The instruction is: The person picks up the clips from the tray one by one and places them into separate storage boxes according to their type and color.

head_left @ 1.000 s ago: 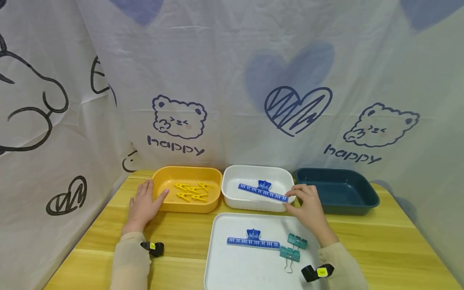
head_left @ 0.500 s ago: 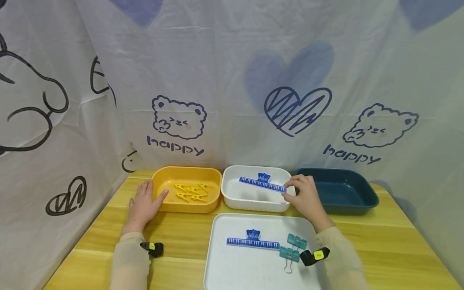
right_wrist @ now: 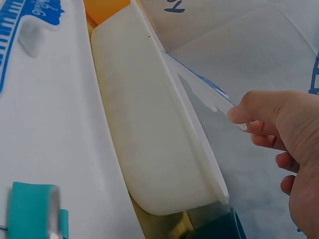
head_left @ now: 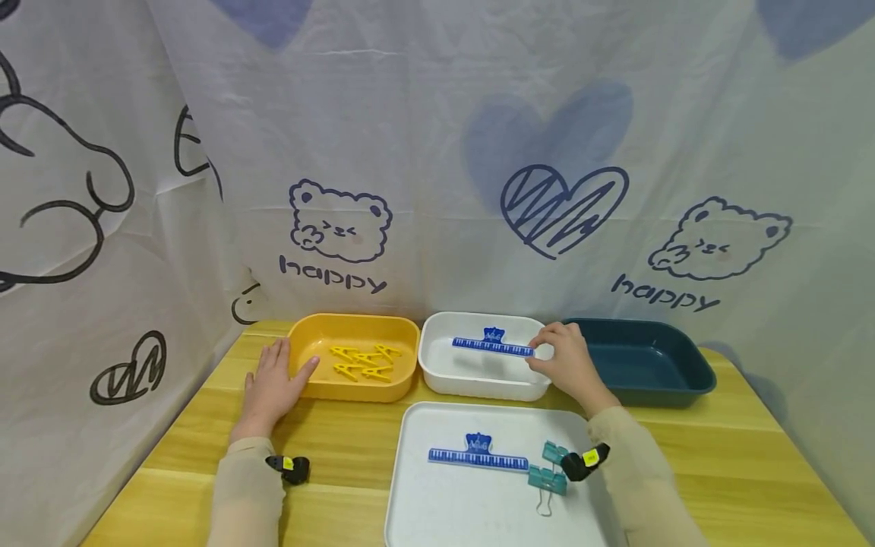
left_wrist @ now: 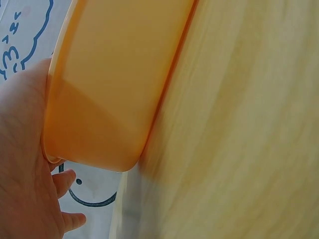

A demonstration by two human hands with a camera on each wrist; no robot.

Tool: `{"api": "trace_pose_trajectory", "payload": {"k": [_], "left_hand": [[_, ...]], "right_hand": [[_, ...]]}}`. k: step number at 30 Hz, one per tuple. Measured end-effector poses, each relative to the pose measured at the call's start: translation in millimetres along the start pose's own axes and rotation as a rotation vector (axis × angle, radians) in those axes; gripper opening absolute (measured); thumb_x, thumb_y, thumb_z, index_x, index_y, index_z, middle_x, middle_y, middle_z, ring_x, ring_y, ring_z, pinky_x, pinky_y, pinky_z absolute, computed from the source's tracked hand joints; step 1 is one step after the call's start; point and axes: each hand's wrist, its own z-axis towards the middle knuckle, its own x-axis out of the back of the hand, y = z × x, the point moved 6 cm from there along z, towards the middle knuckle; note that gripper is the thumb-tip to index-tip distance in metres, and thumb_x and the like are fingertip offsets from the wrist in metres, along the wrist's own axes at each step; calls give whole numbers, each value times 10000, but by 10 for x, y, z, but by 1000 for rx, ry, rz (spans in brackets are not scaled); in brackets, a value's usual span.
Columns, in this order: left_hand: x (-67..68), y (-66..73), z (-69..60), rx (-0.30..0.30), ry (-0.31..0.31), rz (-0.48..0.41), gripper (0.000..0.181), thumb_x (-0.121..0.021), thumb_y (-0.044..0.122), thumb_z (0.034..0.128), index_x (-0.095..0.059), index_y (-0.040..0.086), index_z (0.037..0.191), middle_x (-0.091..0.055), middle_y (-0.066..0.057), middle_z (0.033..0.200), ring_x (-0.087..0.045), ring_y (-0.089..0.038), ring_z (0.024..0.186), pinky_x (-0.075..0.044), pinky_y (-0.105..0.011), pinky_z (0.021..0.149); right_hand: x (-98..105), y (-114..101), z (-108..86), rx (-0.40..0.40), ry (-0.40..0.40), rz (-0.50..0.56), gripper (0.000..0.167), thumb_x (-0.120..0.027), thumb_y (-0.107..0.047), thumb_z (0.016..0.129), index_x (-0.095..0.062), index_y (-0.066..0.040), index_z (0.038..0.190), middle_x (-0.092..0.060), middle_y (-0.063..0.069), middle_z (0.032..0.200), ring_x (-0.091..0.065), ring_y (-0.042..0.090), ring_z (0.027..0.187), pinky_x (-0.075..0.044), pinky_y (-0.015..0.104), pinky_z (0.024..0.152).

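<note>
My right hand [head_left: 569, 365] pinches the right end of a blue piano-key page clip [head_left: 492, 347] between thumb and fingers. It holds the clip over the white bin [head_left: 481, 387]. In the right wrist view, the clip [right_wrist: 197, 77] shows nearly edge-on above the bin's rim. My left hand [head_left: 270, 387] rests at the left end of the yellow bin [head_left: 362, 391], fingers straight along the outside and thumb over the front rim. Several small yellow clips [head_left: 364, 357] lie in that bin. A second blue piano-key clip [head_left: 477, 458] lies on the white tray [head_left: 451, 509].
Two teal binder clips [head_left: 547, 480] sit on the tray's right side, one partly behind the right wrist's camera [head_left: 582, 462]. A dark teal bin [head_left: 656, 393] stands right of the white one. A printed white curtain [head_left: 437, 152] hangs close behind the bins.
My right hand has risen and moved slightly left, carrying the blue piano-key clip up and turning it closer to level. The left hand has stayed in place.
</note>
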Motion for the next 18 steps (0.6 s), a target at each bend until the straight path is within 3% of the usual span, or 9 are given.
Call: {"api": "trace_pose_trajectory", "payload": {"k": [18], "left_hand": [[-22,-11,30,-3,5,-1,989,-283,724,938,-49,-13,1554,-56,-275,1614,-9,-477,1488,-38,-751,1113]], "right_hand": [[-247,-18,198,-24,-114,-111,205,-794,-183,789,-732,-43,926,-626,131,1115,-449,305,1050,-402,482,899]]}}
